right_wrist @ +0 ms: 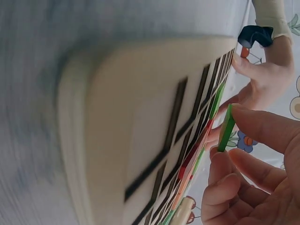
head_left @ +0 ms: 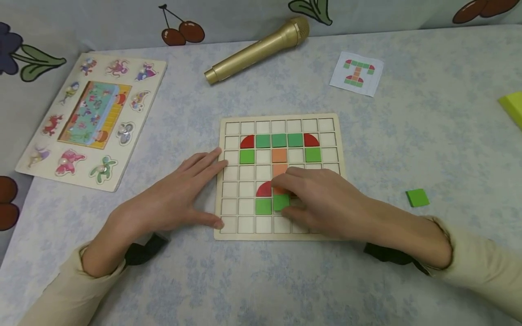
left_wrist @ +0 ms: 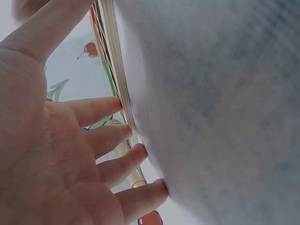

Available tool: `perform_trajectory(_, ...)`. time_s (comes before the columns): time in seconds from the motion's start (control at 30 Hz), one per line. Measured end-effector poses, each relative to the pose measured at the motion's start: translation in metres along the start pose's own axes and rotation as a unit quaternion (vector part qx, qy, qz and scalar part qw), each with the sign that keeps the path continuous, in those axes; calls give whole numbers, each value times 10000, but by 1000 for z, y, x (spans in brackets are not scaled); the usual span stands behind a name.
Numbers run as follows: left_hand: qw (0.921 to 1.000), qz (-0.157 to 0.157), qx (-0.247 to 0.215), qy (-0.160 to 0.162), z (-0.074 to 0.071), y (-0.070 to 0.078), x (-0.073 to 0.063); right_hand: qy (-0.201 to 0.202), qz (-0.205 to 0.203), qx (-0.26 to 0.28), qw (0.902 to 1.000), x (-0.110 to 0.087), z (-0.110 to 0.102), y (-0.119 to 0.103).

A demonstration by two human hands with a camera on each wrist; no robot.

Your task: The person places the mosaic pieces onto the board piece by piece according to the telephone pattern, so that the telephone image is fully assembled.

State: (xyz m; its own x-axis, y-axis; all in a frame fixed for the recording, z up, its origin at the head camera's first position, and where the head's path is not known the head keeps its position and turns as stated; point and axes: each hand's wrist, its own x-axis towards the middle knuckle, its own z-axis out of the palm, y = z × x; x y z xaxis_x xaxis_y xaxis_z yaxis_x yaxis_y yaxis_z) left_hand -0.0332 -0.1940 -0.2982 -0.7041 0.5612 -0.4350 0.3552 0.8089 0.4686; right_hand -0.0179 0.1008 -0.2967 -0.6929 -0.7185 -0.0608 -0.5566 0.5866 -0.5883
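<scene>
A wooden grid board (head_left: 253, 236) lies in the middle of the table in the head view. Thumb and fingers of my right hand (head_left: 326, 199) pinch a green square tile (head_left: 281, 202) just above the lower middle cells; the right wrist view shows this tile (right_wrist: 227, 126) tilted and off the board. Beside it sit a light green tile (head_left: 263, 206) and a red quarter-circle tile (head_left: 264, 189). Orange tiles (head_left: 279, 155) run down the centre, the lowest partly covered by my fingers. My left hand (head_left: 171, 199) touches the board's left edge with its fingers spread.
A loose green tile (head_left: 418, 198) lies to the right. Behind the board are a gold microphone (head_left: 257, 50) and a pattern card (head_left: 356, 74). An animal puzzle board (head_left: 134, 156) lies at the left, and a yellow object (head_left: 513, 107) at the right edge.
</scene>
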Motion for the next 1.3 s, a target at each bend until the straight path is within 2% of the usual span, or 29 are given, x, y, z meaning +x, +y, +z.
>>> perform_trajectory(0.27, 10000, -2, 82, 40, 0, 0, 0, -196, 88, -52, 9998, 2, 0, -1)
perform_trajectory(0.5, 10000, -4, 73, 31, 0, 0, 0, -121, -2, -117, 9999, 1, 0, 0)
perform_trajectory(0.67, 10000, 8, 59, 40, 1, 0, 0, -88, -9, -25, 10000, -2, -2, 2)
perform_trajectory(0.97, 10000, -13, 53, 20, 0, 0, 0, -386, 179, 142, 9990, -3, -1, 4)
perform_trajectory(1.3, 10000, -17, 38, 25, 1, 1, 1, -313, 70, 266, 9991, -9, -6, 7)
